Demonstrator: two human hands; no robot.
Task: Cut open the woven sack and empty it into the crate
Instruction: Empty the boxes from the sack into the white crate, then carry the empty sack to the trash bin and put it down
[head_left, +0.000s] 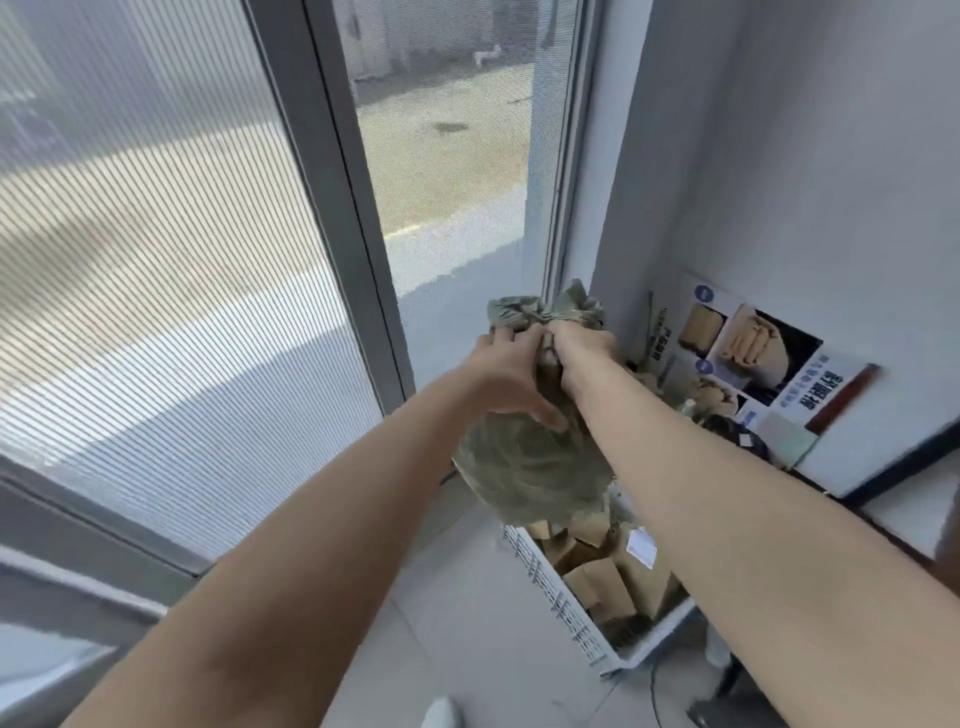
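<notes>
- The sack hangs upside down in the air, its tied end up and its cut mouth down over the far end of the crate.
- The left hand grips the sack just under the knot, fingers curled round the cloth and thumb spread down its side.
- The right hand is clenched on the bunched neck right beside the left.
- To empty it well, I judge the mouth should stay inside the crate's rim, with short shakes rather than swings, so nothing jumps the wall onto the floor.
- Lifting the knot higher should let caught pieces slide; the belly looks partly full.
- The crate is white with slatted walls and stands on the floor near the window, below a poster leaning on the wall.
- In it lie brown boxes, heaped loosely to about the rim; one white label shows.
- More brown shapes show at the sack's mouth, touching the heap or just above it; I cannot tell which.
</notes>
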